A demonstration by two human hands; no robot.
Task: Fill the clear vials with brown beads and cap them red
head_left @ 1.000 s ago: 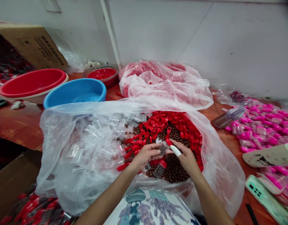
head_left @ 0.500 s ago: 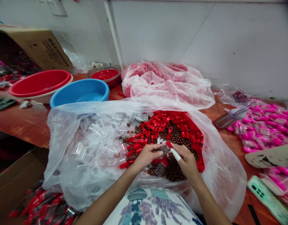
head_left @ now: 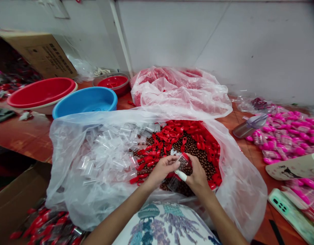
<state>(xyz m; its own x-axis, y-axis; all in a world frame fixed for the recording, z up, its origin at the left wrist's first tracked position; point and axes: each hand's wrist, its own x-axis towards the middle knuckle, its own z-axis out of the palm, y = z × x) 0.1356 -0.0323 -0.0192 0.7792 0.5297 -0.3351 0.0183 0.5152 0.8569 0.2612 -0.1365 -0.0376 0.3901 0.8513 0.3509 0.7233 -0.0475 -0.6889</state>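
Observation:
My left hand (head_left: 162,170) and my right hand (head_left: 198,176) meet over a bag of parts, both closed on a small clear plastic case (head_left: 182,162) with a red end. The left fingers pinch its near left side. My right hand wraps its right side, and a white covering sits on the right thumb. Beneath them lie brown beads (head_left: 191,146) and red spoon-shaped plastic pieces (head_left: 169,134). Clear plastic sleeves (head_left: 108,146) are heaped on the left of the same white plastic bag (head_left: 67,177). My fingers partly hide the case.
A blue basin (head_left: 85,102) and a red basin (head_left: 42,92) stand behind on the left. A second bag (head_left: 182,92) lies at the back. Rightward are pink pieces (head_left: 287,132), a bottle (head_left: 295,166), a tumbler (head_left: 249,126) and a phone (head_left: 295,214). Red-ended pieces (head_left: 52,224) fill a carton lower left.
My right hand has turned around the case, its thumb now lower and pointing left. The case is tilted more, with its red end up. The view has shifted slightly.

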